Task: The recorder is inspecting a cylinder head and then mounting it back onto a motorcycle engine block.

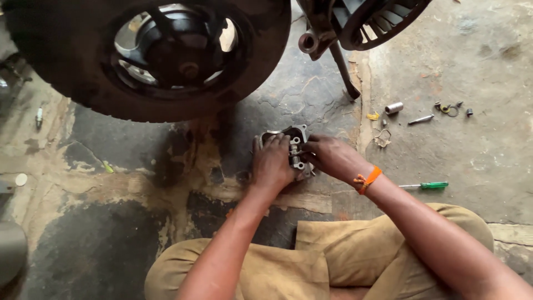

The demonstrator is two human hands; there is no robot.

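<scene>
I sit on the cracked concrete floor (477, 166) with a grey metal engine part (294, 145) resting on it in front of my knees. My left hand (272, 164) lies curled over its left side, gripping it. My right hand (332, 156), an orange band (367, 180) at the wrist, pinches at its middle with bent fingers. A black wheel (150, 55) hangs above. Farther right on the floor lie a green-handled screwdriver (425, 185), a small metal sleeve (393, 108) and loose bolts (422, 119).

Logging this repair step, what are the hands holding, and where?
Both hands grip a grey metal engine part: left hand on its left side, right hand on its right.
</scene>
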